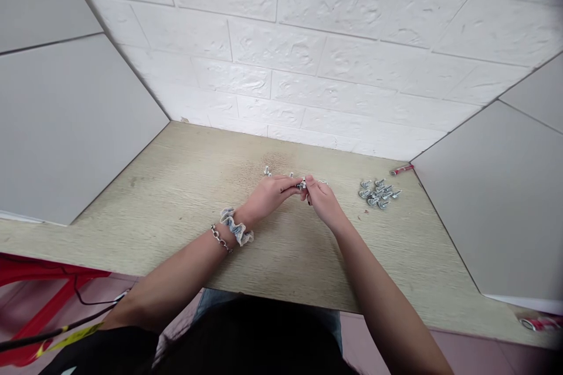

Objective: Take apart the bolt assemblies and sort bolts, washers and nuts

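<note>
My left hand (267, 198) and my right hand (324, 204) meet over the middle of the tabletop. Between their fingertips is a small metal piece (301, 185), silvery with a whitish part. It looks like a bolt, but the fingers cover much of it. Both hands are closed, thumbs and fingers pinching the piece from either side. Just behind my left hand stand a few small whitish pieces (266, 171), partly hidden. To the right of my right hand lies a loose pile of silvery bolts with wide round heads or washers (377, 193).
A pale wooden tabletop (197, 164) runs back to a white brick-pattern wall (308, 47). Grey panels (74, 123) close in both sides. A red tube-like can (402, 170) lies at the back right corner, another red can (541, 323) at the front right. A red stool (44, 304) stands lower left.
</note>
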`<state>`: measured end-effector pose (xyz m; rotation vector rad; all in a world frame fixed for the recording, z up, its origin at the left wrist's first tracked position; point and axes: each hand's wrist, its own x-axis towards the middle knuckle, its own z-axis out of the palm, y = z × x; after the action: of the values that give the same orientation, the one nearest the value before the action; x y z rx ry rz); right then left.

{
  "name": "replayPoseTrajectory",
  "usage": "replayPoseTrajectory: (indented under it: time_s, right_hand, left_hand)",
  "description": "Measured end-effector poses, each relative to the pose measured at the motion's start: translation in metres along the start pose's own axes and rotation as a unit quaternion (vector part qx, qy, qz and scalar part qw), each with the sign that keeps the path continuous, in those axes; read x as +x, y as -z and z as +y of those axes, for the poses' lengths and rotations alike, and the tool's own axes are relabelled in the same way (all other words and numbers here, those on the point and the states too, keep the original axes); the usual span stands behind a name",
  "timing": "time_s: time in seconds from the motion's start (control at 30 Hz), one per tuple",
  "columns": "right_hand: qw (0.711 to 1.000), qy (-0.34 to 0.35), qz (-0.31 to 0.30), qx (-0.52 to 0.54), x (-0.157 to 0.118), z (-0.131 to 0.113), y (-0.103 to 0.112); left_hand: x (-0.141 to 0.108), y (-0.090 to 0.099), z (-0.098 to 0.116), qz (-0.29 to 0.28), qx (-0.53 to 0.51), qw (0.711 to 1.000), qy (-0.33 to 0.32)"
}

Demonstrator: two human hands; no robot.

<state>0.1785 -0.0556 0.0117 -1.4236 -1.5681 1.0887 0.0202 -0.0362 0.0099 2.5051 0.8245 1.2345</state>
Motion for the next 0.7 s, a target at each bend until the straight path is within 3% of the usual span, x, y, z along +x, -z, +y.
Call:
replayPoseTrajectory:
  time_s: [0.13, 0.23, 0.33, 0.5, 0.7]
  right_hand:
    - [0.997, -0.008, -0.041, 0.072, 0.0016, 0.0004, 0.0044]
    - [0.992, -0.024, -0.024, 0.125, 0.0035, 0.0031, 0.0073]
    - [0.996, -0.037, 0.002, 0.080, 0.0037, 0.0037, 0.0076]
    - [0.998, -0.049, -0.028, 0.018, 0.0002, -0.0027, 0.0057]
    - [0.983, -0.065, 0.007, 0.172, 0.0021, -0.0032, 0.0096]
  left_hand:
    - [-0.0010, -0.0003, -0.0013, -0.011, 0.012, 1.000, 0.012]
    - [-0.0021, -0.0014, -0.0036, -0.009, 0.019, 1.000, 0.016]
    - [-0.0023, -0.0017, -0.0044, -0.001, 0.014, 1.000, 0.009]
    - [-0.0016, -0.0006, -0.0027, -0.007, 0.017, 1.000, 0.006]
    - [-0.0003, 0.0001, -0.0017, -0.007, 0.024, 1.000, 0.007]
